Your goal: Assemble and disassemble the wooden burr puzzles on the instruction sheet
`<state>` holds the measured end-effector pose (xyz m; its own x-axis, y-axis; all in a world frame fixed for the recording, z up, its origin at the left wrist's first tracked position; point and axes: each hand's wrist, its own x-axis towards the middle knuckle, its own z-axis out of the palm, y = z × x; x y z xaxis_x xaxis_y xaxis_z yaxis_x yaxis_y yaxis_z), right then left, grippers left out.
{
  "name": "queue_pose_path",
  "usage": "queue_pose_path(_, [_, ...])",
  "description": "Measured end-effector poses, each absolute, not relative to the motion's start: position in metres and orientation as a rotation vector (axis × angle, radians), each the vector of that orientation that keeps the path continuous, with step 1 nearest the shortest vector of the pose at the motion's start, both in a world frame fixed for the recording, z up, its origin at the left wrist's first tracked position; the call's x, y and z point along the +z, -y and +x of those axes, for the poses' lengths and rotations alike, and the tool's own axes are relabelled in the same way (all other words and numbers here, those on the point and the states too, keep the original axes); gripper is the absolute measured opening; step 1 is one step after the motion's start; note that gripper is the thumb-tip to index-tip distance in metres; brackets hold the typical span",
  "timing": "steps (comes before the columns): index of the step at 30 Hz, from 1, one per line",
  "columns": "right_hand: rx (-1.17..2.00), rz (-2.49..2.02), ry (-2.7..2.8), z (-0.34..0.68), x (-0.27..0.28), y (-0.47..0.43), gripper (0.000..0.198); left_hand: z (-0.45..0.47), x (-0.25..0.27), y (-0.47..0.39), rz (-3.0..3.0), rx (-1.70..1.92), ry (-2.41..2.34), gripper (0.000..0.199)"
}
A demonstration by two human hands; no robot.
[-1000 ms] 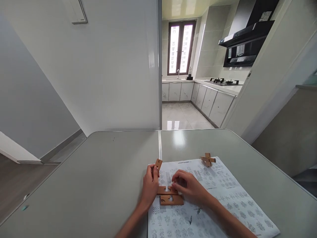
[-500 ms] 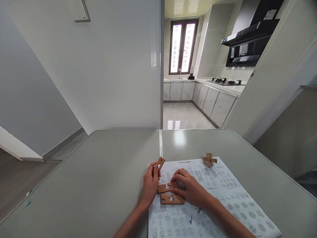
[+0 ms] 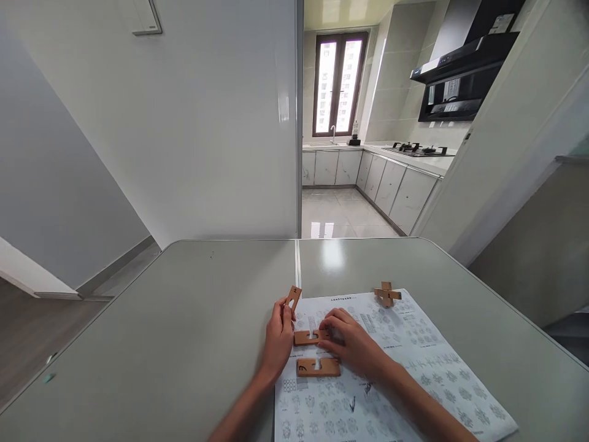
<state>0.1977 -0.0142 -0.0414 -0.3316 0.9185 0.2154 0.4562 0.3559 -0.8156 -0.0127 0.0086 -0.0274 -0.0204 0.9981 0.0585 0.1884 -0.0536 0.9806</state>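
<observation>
My left hand (image 3: 280,334) is closed on a notched wooden puzzle piece marked 2 (image 3: 293,296), held tilted above the sheet's left edge. The fingers of my right hand (image 3: 347,341) grip the right end of a second notched wooden piece (image 3: 304,338), covering that end. Just below it, on the printed sheet (image 3: 391,380), lies a flat wooden piece marked 3 (image 3: 318,368) with a notch in its upper edge. An interlocked wooden cross marked 1 (image 3: 387,294) sits near the sheet's top right corner.
The sheet of printed diagrams rests on a pale grey-green table (image 3: 184,344) with a seam (image 3: 297,264) down its middle. A small green object (image 3: 49,377) is by the left edge. Beyond the table are a white wall and a kitchen doorway.
My right hand has shifted the second piece slightly away from the piece marked 3, and it lies straighter. The piece in my left hand has turned more upright, showing its notch.
</observation>
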Motion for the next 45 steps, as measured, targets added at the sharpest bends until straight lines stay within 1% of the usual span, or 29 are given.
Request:
queue_pose_path(3, [0.881, -1.153, 1.944, 0.197, -0.037, 0.017, 0.024, -0.013, -0.029, -0.009, 1.394, 1.165, -1.334, 0.041])
queue_pose_path(11, [0.857, -1.022, 2.135, 0.194, -0.029, 0.022, 0.031, -0.013, -0.029, -0.01, 1.426, 1.171, -1.344, 0.04])
queue_pose_path(21, [0.857, -0.992, 2.173, 0.194, -0.033, 0.02, 0.028, -0.015, -0.032, -0.01, 1.435, 1.156, -1.354, 0.04])
queue_pose_path(27, [0.922, -0.979, 2.159, 0.19, -0.026, 0.025, 0.032, -0.015, -0.03, -0.009, 1.381, 1.156, -1.335, 0.042])
queue_pose_path(30, [0.905, -0.953, 2.169, 0.186, -0.028, 0.027, 0.032, -0.014, -0.028, -0.008, 1.337, 1.182, -1.341, 0.047])
queue_pose_path(33, [0.827, -0.908, 2.204, 0.181, -0.038, 0.027, 0.029, -0.013, -0.026, -0.007, 1.301, 1.219, -1.355, 0.056])
queue_pose_path(36, [0.823, -0.927, 2.121, 0.179, -0.047, 0.024, 0.028, -0.014, -0.027, -0.008, 1.284, 1.231, -1.365, 0.062])
queue_pose_path(40, [0.971, -1.071, 1.873, 0.181, -0.048, 0.02, 0.03, -0.015, -0.029, -0.006, 1.344, 1.214, -1.367, 0.055])
queue_pose_path(42, [1.124, -1.104, 1.731, 0.182, -0.047, 0.019, 0.031, -0.014, -0.027, -0.003, 1.415, 1.196, -1.334, 0.049])
queue_pose_path(45, [1.396, -1.029, 1.542, 0.183, -0.046, 0.018, 0.035, -0.012, -0.023, 0.003, 1.529, 1.142, -1.267, 0.044])
